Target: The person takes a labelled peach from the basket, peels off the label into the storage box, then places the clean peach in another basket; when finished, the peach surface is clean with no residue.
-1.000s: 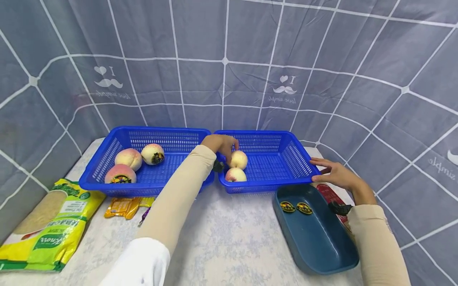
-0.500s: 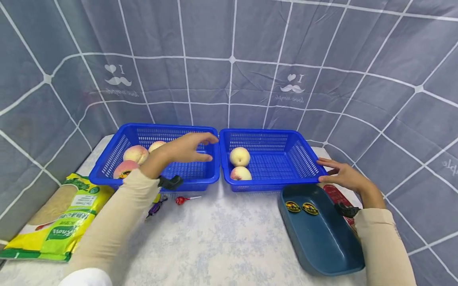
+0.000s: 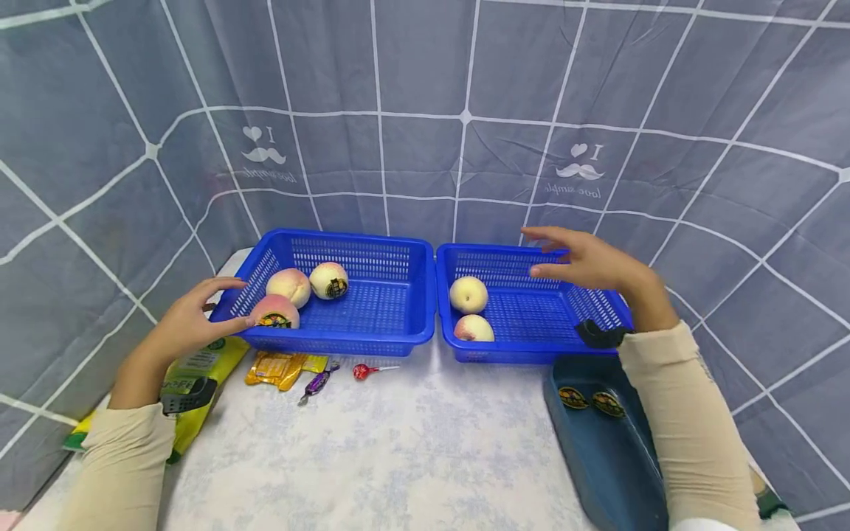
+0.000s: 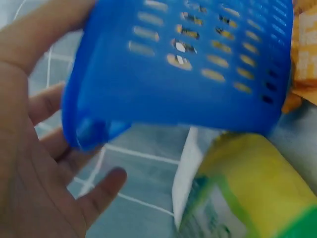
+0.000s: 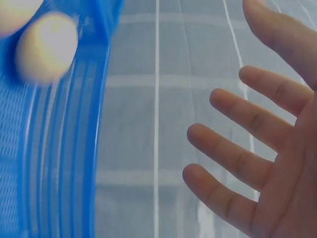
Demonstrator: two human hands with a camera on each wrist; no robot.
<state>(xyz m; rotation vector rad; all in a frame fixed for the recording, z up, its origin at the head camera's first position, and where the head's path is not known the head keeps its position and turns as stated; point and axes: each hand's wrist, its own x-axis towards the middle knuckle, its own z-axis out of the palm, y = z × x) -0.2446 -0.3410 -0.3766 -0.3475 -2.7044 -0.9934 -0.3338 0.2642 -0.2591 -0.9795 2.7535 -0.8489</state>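
In the head view my left hand (image 3: 192, 324) is at the left front corner of the left blue basket (image 3: 332, 345). Its thumb and fingers lie spread about that corner's rim, as the left wrist view also shows; firm contact is hard to judge. Inside that basket are three peaches: a stickered pink one (image 3: 275, 311), a paler one (image 3: 289, 286) and another stickered one (image 3: 329, 280). My right hand (image 3: 591, 258) hovers over the right part of the right blue basket (image 3: 531, 355), fingers extended, holding nothing. Two pale peaches, a rear one (image 3: 468, 295) and a front one (image 3: 474, 329), sit at its left side.
A dark teal bin (image 3: 617, 457) with two stickers stands front right, partly behind my right forearm. In front of the left basket lie orange packets (image 3: 274, 369), a purple-wrapped candy (image 3: 319, 382) and a red lollipop (image 3: 361, 372). A yellow-green bag (image 3: 206, 376) lies under my left arm.
My left hand has left the right basket's peaches and moved left to the left basket's corner. The right hand has lifted off the right basket's rim and moved up and inward.
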